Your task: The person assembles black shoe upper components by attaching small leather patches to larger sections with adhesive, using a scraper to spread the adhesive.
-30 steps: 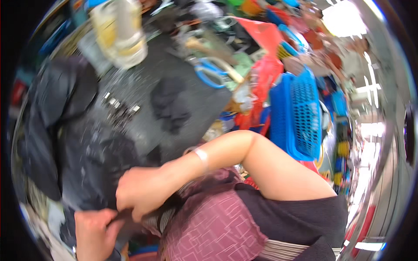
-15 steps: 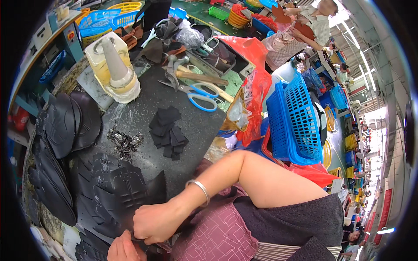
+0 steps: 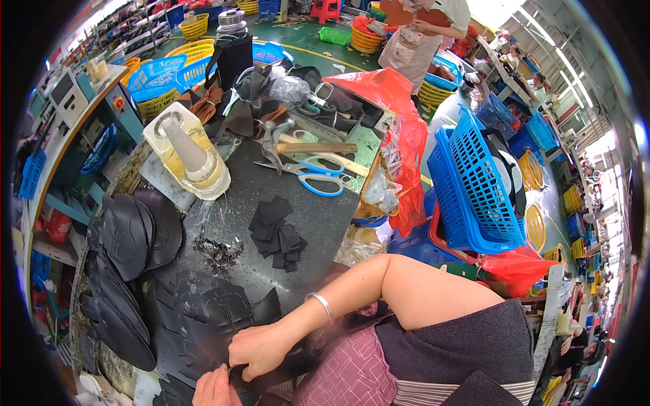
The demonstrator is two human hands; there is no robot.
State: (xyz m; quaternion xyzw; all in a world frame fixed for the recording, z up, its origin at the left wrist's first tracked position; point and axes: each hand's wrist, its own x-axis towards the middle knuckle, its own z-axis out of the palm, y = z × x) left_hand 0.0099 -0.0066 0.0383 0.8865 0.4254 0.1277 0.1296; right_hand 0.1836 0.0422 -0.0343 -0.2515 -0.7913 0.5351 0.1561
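Low in the view, my right hand (image 3: 261, 348), with a silver bangle on its wrist, has its fingers curled down on a black leather piece (image 3: 237, 372). My left hand (image 3: 215, 388) meets it from below, fingertips closed at the same piece, most of which the hands hide. Just beyond them, overlapping black leather pieces (image 3: 210, 301) with stitched or pressed lines cover the near part of the dark work board (image 3: 318, 210). More curved black leather pieces (image 3: 125, 237) are stacked to the left. A small pile of black fabric strips (image 3: 277, 233) lies farther out.
Blue-handled scissors (image 3: 318, 174) and a wooden-handled hammer (image 3: 311, 147) lie toward the back. A grey cone (image 3: 186, 152) stands on a yellowed white block. Dark scraps (image 3: 217, 252) litter the board. Blue baskets (image 3: 474, 183) stand at right, beside red plastic (image 3: 406, 149). A person (image 3: 413, 47) stands beyond.
My view has shifted, so the bench appears farther right and lower. Both hands remain together at the black leather. The person at the back now appears farther left and higher.
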